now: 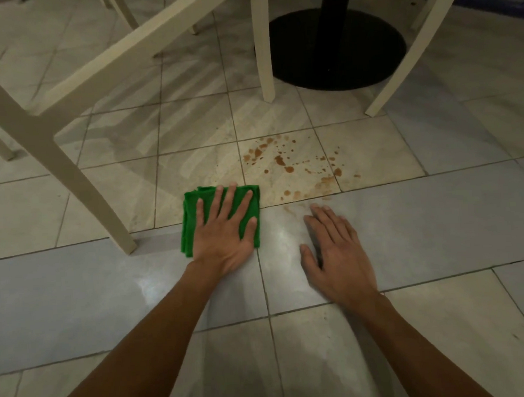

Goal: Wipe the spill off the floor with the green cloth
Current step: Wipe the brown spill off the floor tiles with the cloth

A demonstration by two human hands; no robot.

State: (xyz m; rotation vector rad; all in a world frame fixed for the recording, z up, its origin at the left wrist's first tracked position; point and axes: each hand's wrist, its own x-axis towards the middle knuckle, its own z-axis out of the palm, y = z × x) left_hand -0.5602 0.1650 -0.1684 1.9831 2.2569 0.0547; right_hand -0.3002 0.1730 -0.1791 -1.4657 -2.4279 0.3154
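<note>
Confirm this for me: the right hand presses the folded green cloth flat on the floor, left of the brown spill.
Wrong hand. In the head view the left hand presses the folded green cloth flat on the floor, left of the brown spill; the right hand holds nothing.

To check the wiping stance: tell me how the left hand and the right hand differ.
The left hand lies on the green cloth; the right hand is over bare floor. The left hand's fingers are spread; the right hand's lie close together. The left hand looks sharp; the right hand slightly blurred. Both are open, palm down.
</note>
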